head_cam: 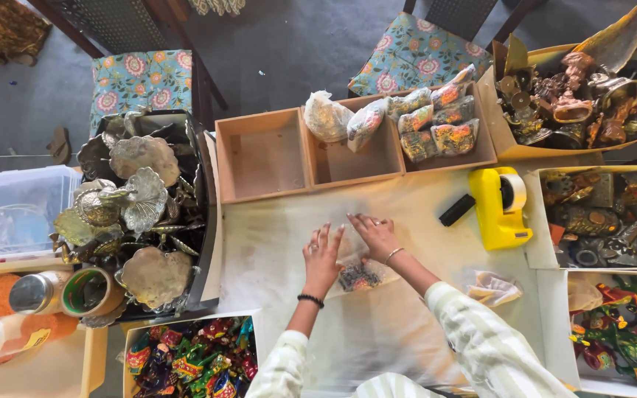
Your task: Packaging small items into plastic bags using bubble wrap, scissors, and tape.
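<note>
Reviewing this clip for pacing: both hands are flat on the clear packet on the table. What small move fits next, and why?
Probably fold the packet's open end over and press it shut. Left hand and right hand both lie flat on the clear packet, whose dark contents sit at its near end. The yellow tape dispenser stands close on the right, and filled packets already sit in the wooden tray.

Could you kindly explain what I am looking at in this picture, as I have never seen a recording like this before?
This is one view from a camera worn on a person's head, looking down at their own two bare hands. The left hand and right hand press flat on a small clear plastic packet of dark bits on the pale cloth-covered table. Around them are a three-part wooden tray with filled packets, a yellow tape dispenser, and a black crate of silver metal leaf dishes.
</note>
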